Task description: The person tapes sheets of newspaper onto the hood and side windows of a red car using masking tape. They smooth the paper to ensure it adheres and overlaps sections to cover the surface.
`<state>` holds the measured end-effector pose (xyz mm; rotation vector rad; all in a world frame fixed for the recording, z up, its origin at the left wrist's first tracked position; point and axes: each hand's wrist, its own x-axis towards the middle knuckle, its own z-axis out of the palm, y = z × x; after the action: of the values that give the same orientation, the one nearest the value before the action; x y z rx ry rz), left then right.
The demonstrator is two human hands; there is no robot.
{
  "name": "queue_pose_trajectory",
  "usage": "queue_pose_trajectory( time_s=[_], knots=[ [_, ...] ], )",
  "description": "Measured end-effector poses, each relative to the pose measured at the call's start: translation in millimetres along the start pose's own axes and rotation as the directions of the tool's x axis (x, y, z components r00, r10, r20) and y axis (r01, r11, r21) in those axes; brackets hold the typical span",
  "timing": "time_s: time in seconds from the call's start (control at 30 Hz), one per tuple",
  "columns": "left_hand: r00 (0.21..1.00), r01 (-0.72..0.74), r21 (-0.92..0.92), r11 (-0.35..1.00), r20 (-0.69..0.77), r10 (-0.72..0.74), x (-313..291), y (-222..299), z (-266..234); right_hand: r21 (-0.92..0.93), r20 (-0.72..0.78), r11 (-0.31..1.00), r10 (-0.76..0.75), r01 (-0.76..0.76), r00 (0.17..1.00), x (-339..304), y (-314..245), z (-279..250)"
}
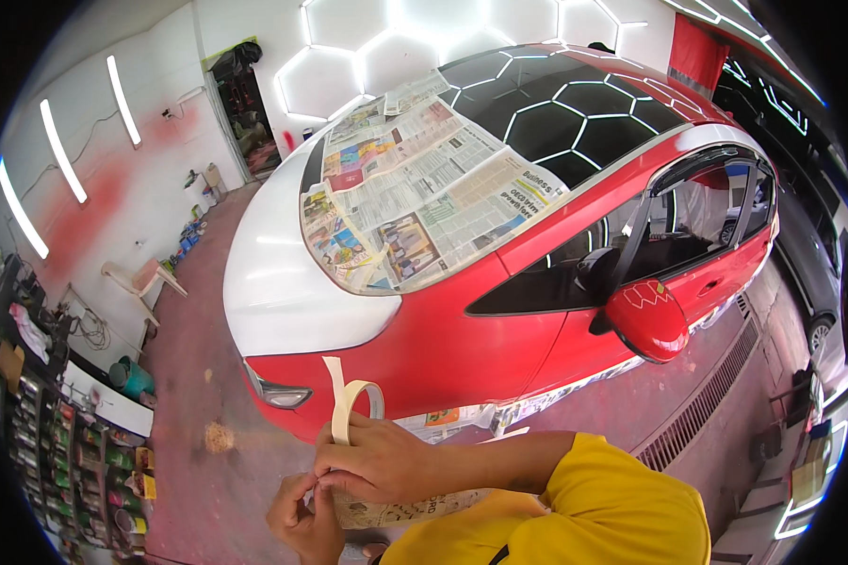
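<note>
My right hand (379, 461) is closed around a roll of cream masking tape (376, 399). A loose strip of tape (340, 400) stands up beside the roll. Close by, my left hand (306, 520) has its thumb and fingers pinched together, meeting the right hand's fingertips; what lies between them is hidden. Below both hands shows a sheet of newspaper (410, 511), partly covered by my right hand and yellow sleeve. In front of me stands a red car (443, 334) with a white hood (278, 254). Newspaper sheets (424, 188) cover its windshield area.
A red side mirror (648, 320) juts out from the car. Along the left wall are a shelf of cans (75, 471), a teal bucket (132, 377) and a stool (146, 281). A floor grate (707, 395) runs along the right, near a dark car (806, 250).
</note>
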<state>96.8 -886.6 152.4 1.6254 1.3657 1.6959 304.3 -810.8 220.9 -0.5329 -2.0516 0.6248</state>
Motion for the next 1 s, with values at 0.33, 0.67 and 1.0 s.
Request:
queue_pose_trajectory(
  time_s=[0.33, 0.67, 1.0],
  knots=[
    [0.965, 0.2, -0.075, 0.977, 0.19, -0.183, 198, -139, -260, -0.02, 0.013, 0.975, 0.22, -0.219, 0.975, 217, 58, 271],
    [0.913, 0.239, -0.023, 0.971, 0.345, -0.217, 421, -312, -410, -0.063, 0.104, 0.888, 0.46, -0.456, 0.882, 395, 185, 394],
    [0.877, 0.295, 0.001, 0.955, 0.396, -0.271, 733, -469, -503, 0.186, 0.104, 0.836, 0.506, -0.517, 0.856, 653, 394, 517]
  ],
)
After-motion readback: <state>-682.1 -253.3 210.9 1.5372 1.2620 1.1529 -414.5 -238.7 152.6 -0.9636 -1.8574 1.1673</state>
